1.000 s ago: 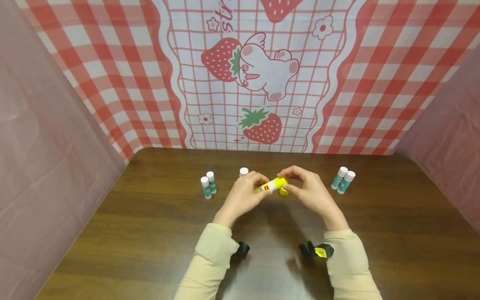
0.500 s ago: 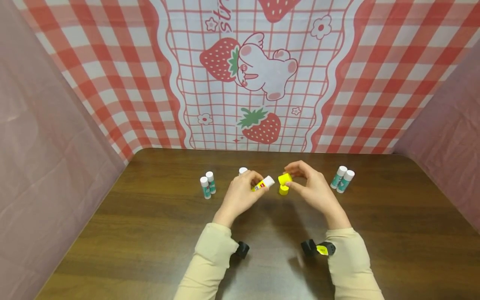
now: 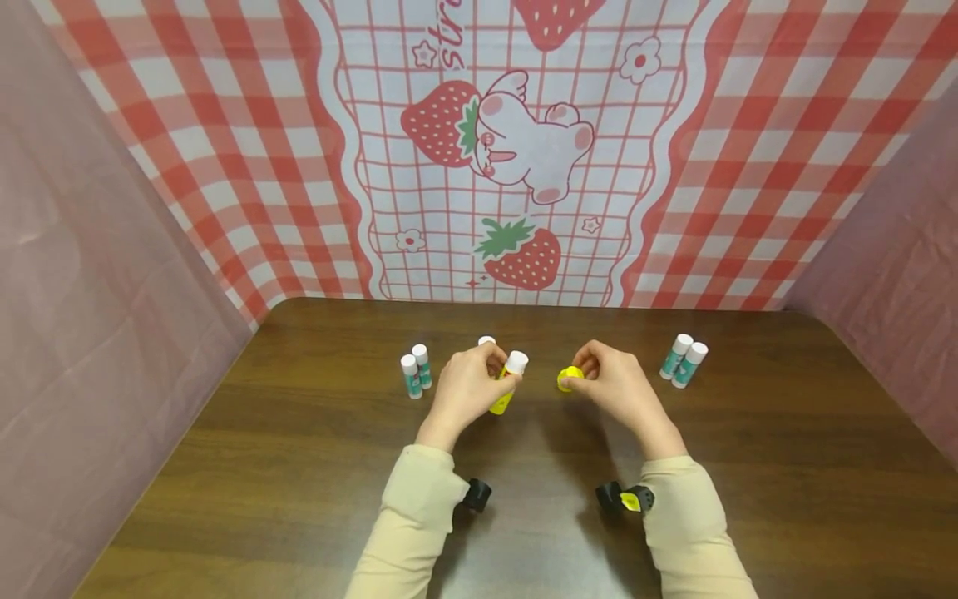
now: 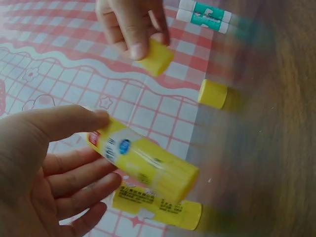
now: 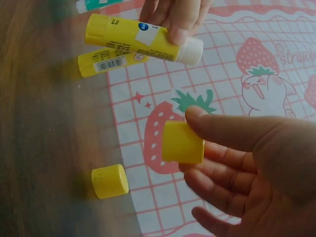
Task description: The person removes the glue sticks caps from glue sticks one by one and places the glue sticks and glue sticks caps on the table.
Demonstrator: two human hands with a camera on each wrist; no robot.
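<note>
In my left hand I hold a yellow glue stick between thumb and fingers, its bare white top pointing up and its base lower. My right hand pinches a yellow cap between thumb and fingertips, apart from the glue stick. A second yellow cap stands on the table below the pinched one. Another yellow glue stick stands just behind my left hand; in the head view only its white top shows.
Two white-and-teal glue sticks stand together at the left on the brown wooden table. Another such pair stands at the right. A red-checked strawberry cloth hangs behind the table's far edge.
My right hand has pulled the cap off the glue stick and lowered it toward the standing cap. The left hand has moved left and turned the glue stick more upright.
</note>
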